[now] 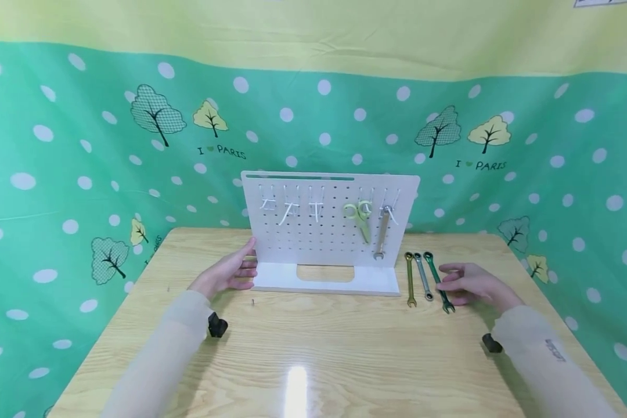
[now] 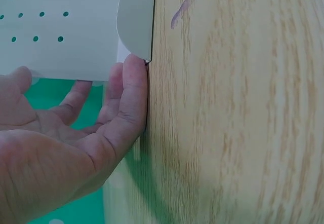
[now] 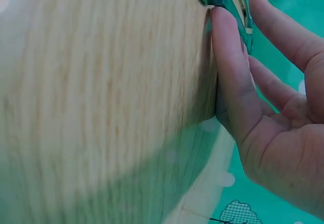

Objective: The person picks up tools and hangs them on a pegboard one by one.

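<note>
A white pegboard (image 1: 308, 232) stands upright on its base. On its right side hang green-handled scissors (image 1: 362, 219) and a silver combination wrench (image 1: 382, 233). At the board's left edge my left hand (image 1: 232, 270) touches the side with its fingers extended; in the left wrist view, fingertips (image 2: 134, 72) meet the base's corner. To the right of the board lie a gold wrench (image 1: 410, 280), a silver-blue wrench (image 1: 424, 277) and a green wrench (image 1: 439, 283). My right hand (image 1: 470, 283) rests beside the green wrench, fingers loosely bent; its fingertips reach the shaft.
White hooks (image 1: 291, 206) stick out from the board's upper part. A wooden table (image 1: 334, 342) lies under everything, with a dotted green curtain (image 1: 324, 122) behind and at both sides. A small dark mark (image 1: 253, 302) shows on the table near the base.
</note>
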A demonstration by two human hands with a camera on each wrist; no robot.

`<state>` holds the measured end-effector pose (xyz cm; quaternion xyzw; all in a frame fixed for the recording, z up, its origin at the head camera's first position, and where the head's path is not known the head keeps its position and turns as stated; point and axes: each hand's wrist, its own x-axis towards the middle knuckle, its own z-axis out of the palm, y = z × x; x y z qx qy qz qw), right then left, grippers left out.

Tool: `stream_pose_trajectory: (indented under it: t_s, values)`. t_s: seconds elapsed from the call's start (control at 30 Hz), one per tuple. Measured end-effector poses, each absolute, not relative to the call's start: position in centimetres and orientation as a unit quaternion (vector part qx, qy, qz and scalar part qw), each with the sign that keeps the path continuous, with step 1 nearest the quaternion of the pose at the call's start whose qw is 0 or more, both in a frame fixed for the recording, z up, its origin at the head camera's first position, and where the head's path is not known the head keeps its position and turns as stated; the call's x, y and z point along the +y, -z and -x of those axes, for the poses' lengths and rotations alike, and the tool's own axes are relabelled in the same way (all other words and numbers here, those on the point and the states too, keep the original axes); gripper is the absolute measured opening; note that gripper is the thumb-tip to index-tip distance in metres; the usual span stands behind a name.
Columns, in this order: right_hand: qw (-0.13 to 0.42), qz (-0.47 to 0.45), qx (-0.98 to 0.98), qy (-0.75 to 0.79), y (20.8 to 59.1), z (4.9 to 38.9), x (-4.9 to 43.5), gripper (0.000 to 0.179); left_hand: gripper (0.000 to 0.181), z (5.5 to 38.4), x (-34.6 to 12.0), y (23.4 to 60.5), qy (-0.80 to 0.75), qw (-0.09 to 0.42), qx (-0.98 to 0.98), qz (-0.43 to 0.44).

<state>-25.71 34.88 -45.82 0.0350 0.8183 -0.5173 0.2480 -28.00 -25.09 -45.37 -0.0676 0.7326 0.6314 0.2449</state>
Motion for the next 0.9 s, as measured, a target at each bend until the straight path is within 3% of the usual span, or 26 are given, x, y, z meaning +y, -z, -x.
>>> stream_pose_trajectory:
  t_s: [0.17, 0.57, 0.9]
  values:
    - [0.225, -0.048, 0.833, 0.503, 46.0, 26.4, 34.0, 0.086, 0.098, 28.0, -25.8, 45.3, -0.634, 0.246, 0.730, 0.065]
    - [0.214, -0.074, 0.839, 0.495, 46.0, 26.1, 34.1, 0.075, 0.091, 28.4, -25.0, 45.1, -0.635, 0.248, 0.729, 0.063]
    - [0.218, -0.080, 0.845, 0.481, 46.0, 26.1, 34.0, 0.077, 0.090, 28.0, -25.0, 45.2, -0.635, 0.245, 0.730, 0.065]
